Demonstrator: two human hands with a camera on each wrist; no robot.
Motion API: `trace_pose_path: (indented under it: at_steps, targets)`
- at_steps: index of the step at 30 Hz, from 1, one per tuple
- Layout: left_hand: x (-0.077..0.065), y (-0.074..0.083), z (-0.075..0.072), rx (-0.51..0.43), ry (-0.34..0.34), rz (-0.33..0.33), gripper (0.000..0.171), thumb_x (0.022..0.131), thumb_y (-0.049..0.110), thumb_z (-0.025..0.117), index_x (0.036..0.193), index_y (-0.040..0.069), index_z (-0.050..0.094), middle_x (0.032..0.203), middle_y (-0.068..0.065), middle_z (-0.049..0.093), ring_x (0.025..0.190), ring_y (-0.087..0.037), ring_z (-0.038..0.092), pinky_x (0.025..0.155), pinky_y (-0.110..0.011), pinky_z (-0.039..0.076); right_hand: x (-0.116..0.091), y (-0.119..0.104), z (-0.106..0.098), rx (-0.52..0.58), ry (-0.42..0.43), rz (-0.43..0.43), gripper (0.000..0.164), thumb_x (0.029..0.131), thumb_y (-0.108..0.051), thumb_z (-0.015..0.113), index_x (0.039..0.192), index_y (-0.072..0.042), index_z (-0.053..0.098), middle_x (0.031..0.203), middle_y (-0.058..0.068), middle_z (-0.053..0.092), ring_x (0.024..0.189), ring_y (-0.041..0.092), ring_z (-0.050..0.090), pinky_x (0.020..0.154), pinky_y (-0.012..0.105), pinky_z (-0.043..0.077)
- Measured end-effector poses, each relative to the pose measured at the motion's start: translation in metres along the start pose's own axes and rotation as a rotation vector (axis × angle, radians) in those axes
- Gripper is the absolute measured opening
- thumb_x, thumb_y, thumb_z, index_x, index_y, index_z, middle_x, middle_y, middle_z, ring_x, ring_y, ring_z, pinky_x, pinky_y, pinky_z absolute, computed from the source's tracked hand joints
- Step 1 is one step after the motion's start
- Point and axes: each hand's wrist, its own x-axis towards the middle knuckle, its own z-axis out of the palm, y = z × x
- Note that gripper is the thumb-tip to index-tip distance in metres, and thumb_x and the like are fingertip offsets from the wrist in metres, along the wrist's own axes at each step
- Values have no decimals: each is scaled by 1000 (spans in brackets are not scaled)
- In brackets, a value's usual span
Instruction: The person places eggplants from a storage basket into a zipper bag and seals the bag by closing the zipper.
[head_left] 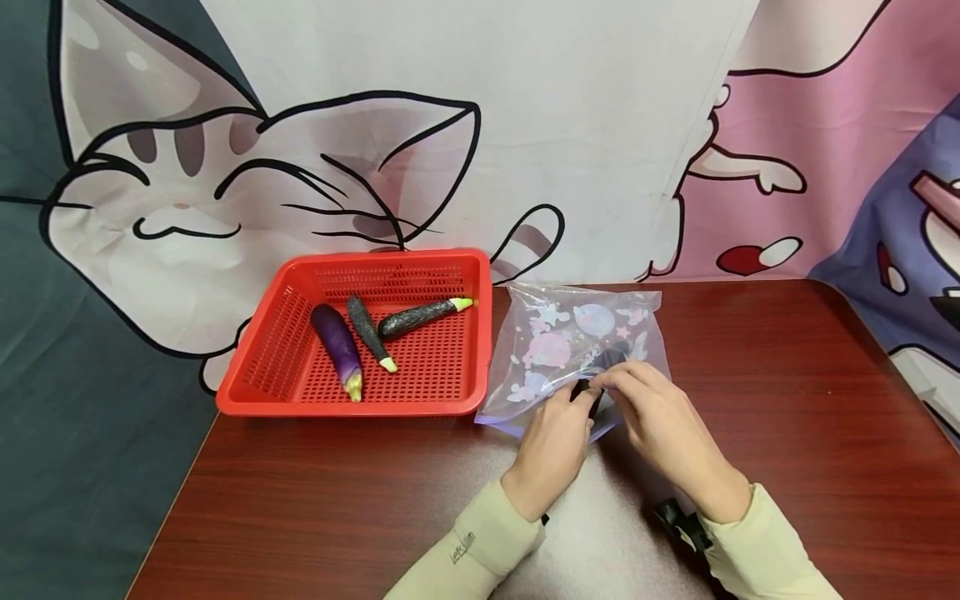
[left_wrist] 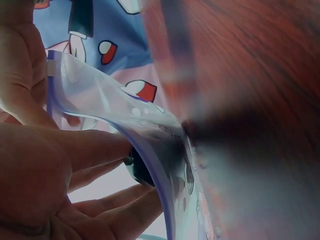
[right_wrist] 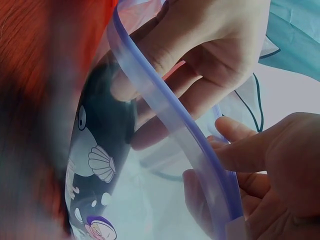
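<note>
A clear zip bag (head_left: 525,367) with a purple seal strip and pastel sea prints lies on the table. My left hand (head_left: 551,454) reaches into its mouth and holds a dark, smooth, long vegetable (right_wrist: 107,117), whose exact kind is hidden by the bag and fingers. In the right wrist view the left thumb and fingers (right_wrist: 200,47) lie on either side of its upper end. My right hand (head_left: 671,429) pinches the bag's edge at the seal strip (right_wrist: 200,140), with some fingers inside the mouth and some outside.
Left of the bag stands a red plastic basket (head_left: 352,409), its right wall close to the bag. Inside lie a purple eggplant (head_left: 337,346) and two dark, speckled zucchinis (head_left: 420,318) (head_left: 367,329) with pale stem ends. Printed cloth (head_left: 600,125) hangs behind the brown table (head_left: 315,500).
</note>
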Motion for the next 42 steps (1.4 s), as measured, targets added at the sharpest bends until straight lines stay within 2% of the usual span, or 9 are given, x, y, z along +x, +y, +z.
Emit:
trace_pose_path:
  at_steps: [7,14,17,21,29,37,42]
  targets:
    - [5,0,4,36,12,8,48,77,12,73,121,23,58,100,-4,61,78,-21,64,63,-30,50,1,-1,-1,13,2,2,24,79,7,62,93,-12,65,95,-3,60,90,13,55,77,25,40]
    - [7,-1,10,81,72,50,32,89,6,54,117,21,62,90,-5,61,68,-23,63,56,-32,49,1,-2,-2,7,-4,2,24,80,6,61,94,-13,65,95,-4,60,91,12,55,77,25,40]
    - [8,-1,13,96,76,60,29,89,6,52,113,18,64,88,-5,61,67,-22,63,55,-32,49,1,-2,-1,8,-5,-1,24,80,7,61,94,-13,66,95,-4,60,91,13,55,78,26,40]
    - [10,-2,15,122,61,57,25,87,5,55,107,15,66,83,-4,61,66,-21,63,55,-30,49,1,-1,-1,12,-10,-3,24,80,7,61,95,-12,66,95,-3,60,91,13,55,79,26,40]
    - [11,-4,15,131,-33,26,14,84,7,60,96,11,67,78,-1,61,68,-16,62,55,-26,48,1,-2,-1,11,-32,11,27,81,6,61,98,-13,67,96,-5,60,90,11,55,79,24,39]
    - [9,-5,11,101,-30,29,27,82,8,62,109,11,63,84,-1,60,69,-17,62,58,-27,48,1,-1,0,14,0,-5,29,77,8,64,96,-12,67,95,-3,61,91,14,56,80,27,40]
    - [7,-4,6,74,-73,4,40,80,12,68,118,11,60,98,-2,60,79,-18,63,67,-29,50,1,0,0,7,-5,2,27,78,7,63,96,-12,67,95,-2,61,91,14,56,80,26,40]
